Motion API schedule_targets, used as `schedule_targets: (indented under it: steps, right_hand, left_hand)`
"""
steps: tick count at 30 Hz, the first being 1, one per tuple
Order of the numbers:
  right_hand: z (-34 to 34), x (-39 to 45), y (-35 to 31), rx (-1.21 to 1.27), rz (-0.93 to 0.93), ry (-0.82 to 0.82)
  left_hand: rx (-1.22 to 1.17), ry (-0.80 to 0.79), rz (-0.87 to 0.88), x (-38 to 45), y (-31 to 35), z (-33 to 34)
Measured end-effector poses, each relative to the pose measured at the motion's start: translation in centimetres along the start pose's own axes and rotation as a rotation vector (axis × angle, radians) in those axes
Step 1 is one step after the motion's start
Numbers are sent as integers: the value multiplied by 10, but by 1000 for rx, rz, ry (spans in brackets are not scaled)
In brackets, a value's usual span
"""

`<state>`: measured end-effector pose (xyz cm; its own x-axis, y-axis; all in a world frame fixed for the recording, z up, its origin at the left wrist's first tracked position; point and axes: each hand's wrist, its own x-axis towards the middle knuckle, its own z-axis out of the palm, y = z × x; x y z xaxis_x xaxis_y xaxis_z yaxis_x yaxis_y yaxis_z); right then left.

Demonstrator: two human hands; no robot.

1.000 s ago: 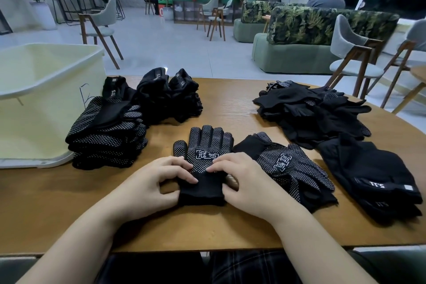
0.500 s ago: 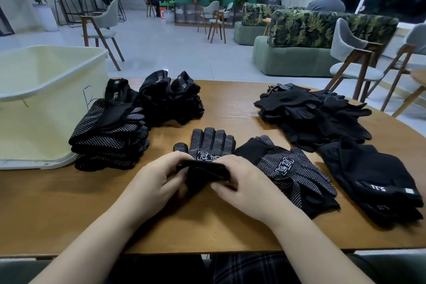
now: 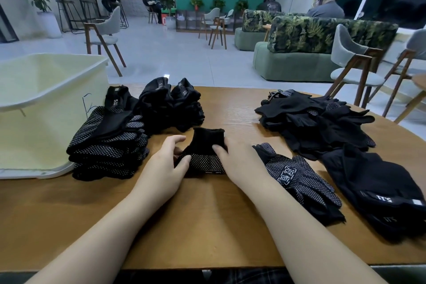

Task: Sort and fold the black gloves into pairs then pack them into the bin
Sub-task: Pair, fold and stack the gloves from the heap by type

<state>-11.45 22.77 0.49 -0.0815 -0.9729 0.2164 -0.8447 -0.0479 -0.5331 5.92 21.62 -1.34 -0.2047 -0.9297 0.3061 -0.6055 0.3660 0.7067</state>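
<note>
While folded on the table [image 3: 207, 226], glove pair [image 3: 202, 152] gripped between left hand [image 3: 161, 168] and right hand [image 3: 239, 161]

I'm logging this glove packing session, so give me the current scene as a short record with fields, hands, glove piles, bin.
left hand: left hand grips the near left edge of the folded glove pair
right hand: right hand presses the pair's right side, thumb on the cuff
folded glove pair: doubled over, cuff on top, lying on the wooden table
finished stack: dotted folded gloves beside the bin
second pile: plain black folded gloves behind it
unsorted: loose heap at right, one dotted glove beside the right wrist
bin contents: none visible
</note>
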Motion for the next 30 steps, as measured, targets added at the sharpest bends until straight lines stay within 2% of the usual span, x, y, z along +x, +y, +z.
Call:
schedule_targets:
  steps: [5,9,13,16,19,25,30]
  right_hand:
    - [6,19,4,-147,74,40]
    - [10,22,1,-171,127,62]
    - [16,24,8,-222,-27,159]
    - [17,29,10,-111,-33,77]
    - [19,33,9,-86,18,-27]
    - [7,33,-1,-14,107,-89]
    - [10,21,-18,87,155,-115]
  left_hand:
    - [87,44,70,17,1,9]
    - [125,50,145,17,-4,13]
    - [235,-69,261,11,-10,12]
    - [301,-85,296,12,-11,15]
    - [315,-38,291,13,-11,17]
    - [274,120,179,17,-18,8]
    - [145,175,65,11,-19,-3]
